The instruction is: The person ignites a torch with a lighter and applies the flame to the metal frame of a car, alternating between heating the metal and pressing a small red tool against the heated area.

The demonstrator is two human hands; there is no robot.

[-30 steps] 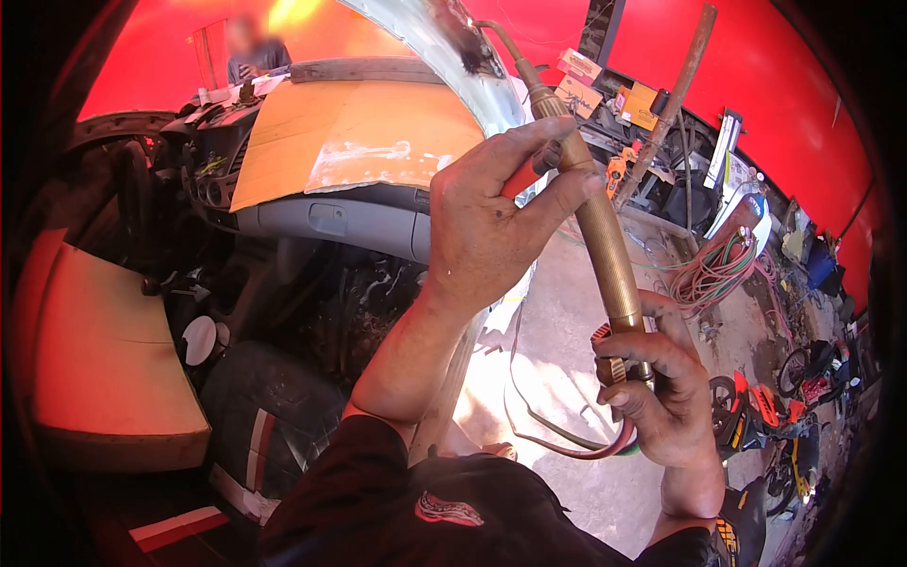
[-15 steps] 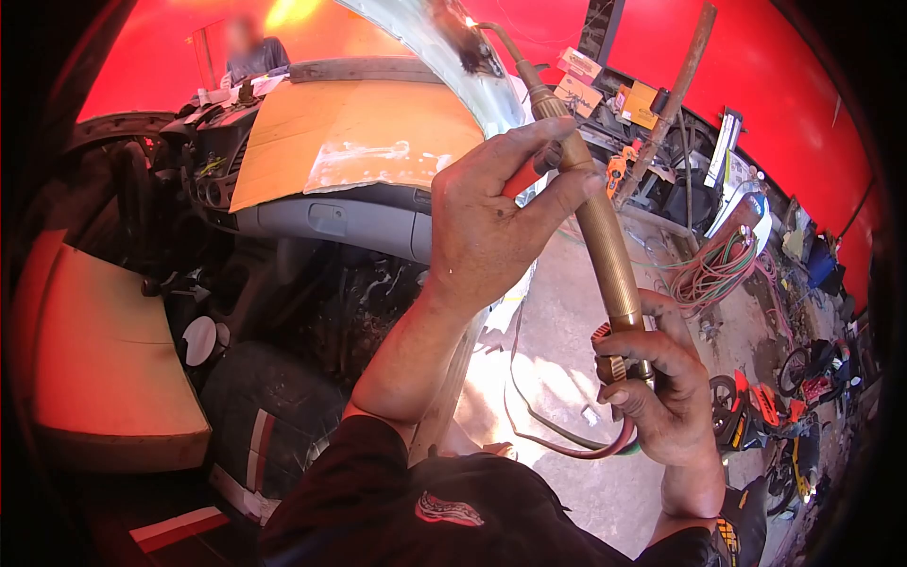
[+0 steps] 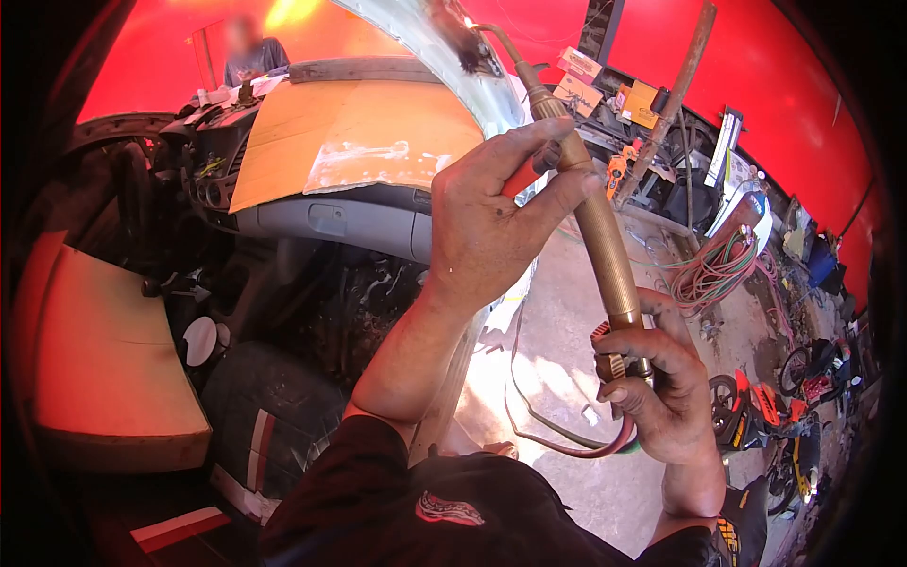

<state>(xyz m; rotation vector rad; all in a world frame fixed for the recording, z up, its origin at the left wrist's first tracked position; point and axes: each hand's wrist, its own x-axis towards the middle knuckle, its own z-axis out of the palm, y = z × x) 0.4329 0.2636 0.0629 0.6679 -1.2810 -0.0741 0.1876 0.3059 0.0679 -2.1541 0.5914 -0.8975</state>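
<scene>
A brass gas torch (image 3: 602,241) slants up across the view, held in both hands. My left hand (image 3: 487,203) is closed on its upper body between thumb and fingers. A red object (image 3: 525,177), mostly hidden, also sits within that hand. Lower down, my right hand (image 3: 666,387) is wrapped around the base by the ridged valve knob (image 3: 616,367). The torch's bent nozzle (image 3: 505,42) reaches a blackened patch (image 3: 480,57) on the bare metal car pillar (image 3: 416,30), with a small bright spot at its tip. A red hose (image 3: 567,452) and a green one hang from the base.
Cardboard (image 3: 378,132) covers the dashboard above the glovebox (image 3: 331,222). A cushioned panel (image 3: 113,359) stands at left. Behind the windscreen opening is another person (image 3: 257,59). Coiled hoses (image 3: 718,269), boxes (image 3: 578,94), a leaning pole (image 3: 685,80) and motorbike parts (image 3: 756,406) lie at right.
My hands and the torch stay almost exactly in place. The person in the background has shifted an arm slightly.
</scene>
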